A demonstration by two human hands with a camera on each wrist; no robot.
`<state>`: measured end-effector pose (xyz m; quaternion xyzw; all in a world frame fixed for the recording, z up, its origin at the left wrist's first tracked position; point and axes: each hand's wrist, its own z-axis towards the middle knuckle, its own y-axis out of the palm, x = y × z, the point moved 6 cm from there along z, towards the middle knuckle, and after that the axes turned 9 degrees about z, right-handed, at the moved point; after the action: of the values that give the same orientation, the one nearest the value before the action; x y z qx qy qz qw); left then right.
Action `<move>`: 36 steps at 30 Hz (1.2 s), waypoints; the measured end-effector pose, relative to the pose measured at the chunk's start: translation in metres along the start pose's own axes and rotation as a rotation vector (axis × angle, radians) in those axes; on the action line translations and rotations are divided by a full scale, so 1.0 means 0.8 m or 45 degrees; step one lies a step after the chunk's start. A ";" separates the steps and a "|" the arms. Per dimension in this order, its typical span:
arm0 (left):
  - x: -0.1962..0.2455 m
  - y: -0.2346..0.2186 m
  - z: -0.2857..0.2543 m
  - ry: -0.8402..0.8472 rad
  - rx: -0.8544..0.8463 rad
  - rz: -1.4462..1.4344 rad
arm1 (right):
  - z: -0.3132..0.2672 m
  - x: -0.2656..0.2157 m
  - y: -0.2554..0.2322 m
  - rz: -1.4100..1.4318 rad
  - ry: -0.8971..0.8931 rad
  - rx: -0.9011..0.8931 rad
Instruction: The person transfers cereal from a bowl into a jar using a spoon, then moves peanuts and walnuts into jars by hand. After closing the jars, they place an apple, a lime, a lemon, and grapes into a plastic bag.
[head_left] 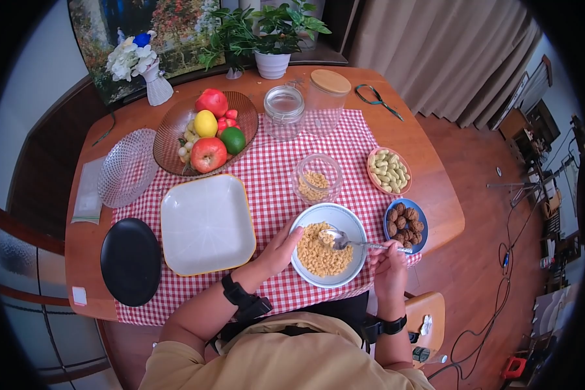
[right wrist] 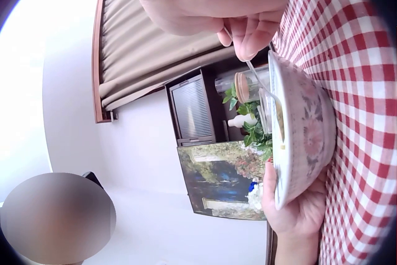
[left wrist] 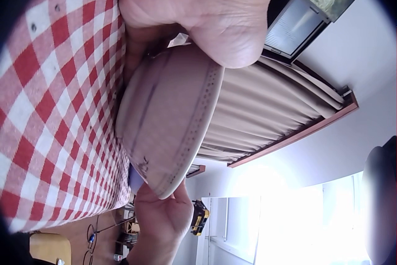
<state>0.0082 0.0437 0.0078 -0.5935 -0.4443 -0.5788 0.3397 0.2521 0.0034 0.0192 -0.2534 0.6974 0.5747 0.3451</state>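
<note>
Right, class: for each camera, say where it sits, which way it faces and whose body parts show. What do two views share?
Head: on the head, facing down and forward over the table; shows both arms, left hand, right hand, shirt.
Left wrist: faces along the bowl's outside; left hand close, right beyond.
Right wrist: faces the spoon and bowl; right hand close, left beyond.
Both wrist views share the bowl and curtain.

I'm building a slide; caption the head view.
The left hand grips a bowl of golden bits while the right hand holds a spoon in them, peanuts and walnuts alongside.
</note>
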 end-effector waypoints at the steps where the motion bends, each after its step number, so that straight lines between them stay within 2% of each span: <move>1: 0.000 0.000 0.000 0.007 -0.004 0.009 | 0.003 -0.004 0.006 0.022 -0.005 -0.008; 3: 0.001 0.001 -0.001 -0.017 -0.005 -0.011 | 0.010 -0.014 0.018 0.041 -0.014 -0.012; 10: -0.008 0.001 0.002 -0.010 -0.009 -0.040 | 0.044 -0.041 0.083 -0.057 -0.284 -0.088; 13: -0.010 0.001 0.002 -0.039 -0.013 -0.032 | 0.049 -0.040 0.106 -0.458 -0.429 -0.186; 14: -0.011 0.001 0.003 -0.038 -0.011 -0.031 | 0.048 -0.038 0.108 -0.457 -0.429 -0.188; 16: -0.009 0.000 0.003 0.006 0.003 0.002 | 0.041 -0.042 0.113 -0.683 -0.600 -0.179; 19: -0.008 0.001 0.002 -0.012 -0.002 0.000 | 0.029 -0.049 0.102 -0.618 -0.655 -0.091; 24: -0.007 0.001 0.000 -0.042 -0.012 0.001 | 0.001 -0.059 0.052 -0.576 -0.625 -0.100; 27: -0.008 0.001 0.000 -0.073 -0.016 -0.014 | -0.014 -0.054 0.034 -0.729 -0.546 -0.205; 31: -0.009 0.001 0.001 -0.047 -0.009 -0.056 | -0.019 -0.039 0.013 -0.735 -0.457 -0.186; 33: -0.009 0.001 0.001 -0.041 -0.007 -0.056 | -0.020 -0.022 0.004 -0.464 -0.254 -0.138; 36: -0.009 0.001 0.001 -0.032 -0.021 -0.076 | -0.017 -0.003 -0.004 -0.350 -0.158 -0.107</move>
<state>0.0102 0.0432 0.0009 -0.5901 -0.4613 -0.5846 0.3119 0.2533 -0.0110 0.0208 -0.3244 0.6089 0.5653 0.4521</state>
